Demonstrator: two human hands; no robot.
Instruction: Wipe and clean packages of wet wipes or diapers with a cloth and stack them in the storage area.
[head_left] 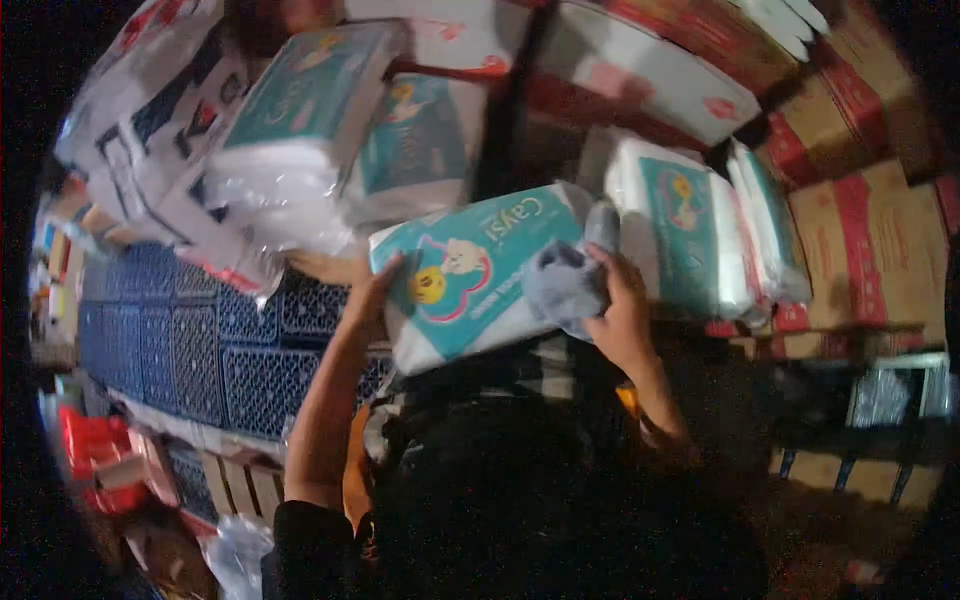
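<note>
A soft, plastic-wrapped teal-and-white pack [470,300] with cartoon animals on its front is held tilted before my body. My left hand [372,295] grips its left end, the thumb over the front. At the opposite end, my right hand [622,300] is closed on a crumpled grey cloth [565,285], which lies against the pack's front. The right fingers partly hide behind the cloth. Beyond the held pack, similar packs [305,95] are stacked at the left, and more stand upright [690,215] at the right.
Brown cartons with red bands [850,250] are piled at the right. White cartons [650,70] line the back. Dark blue plastic crates [270,385] stand at the left, with a white-and-black wrapped bundle [165,170] beyond. A red object [100,450] sits at lower left.
</note>
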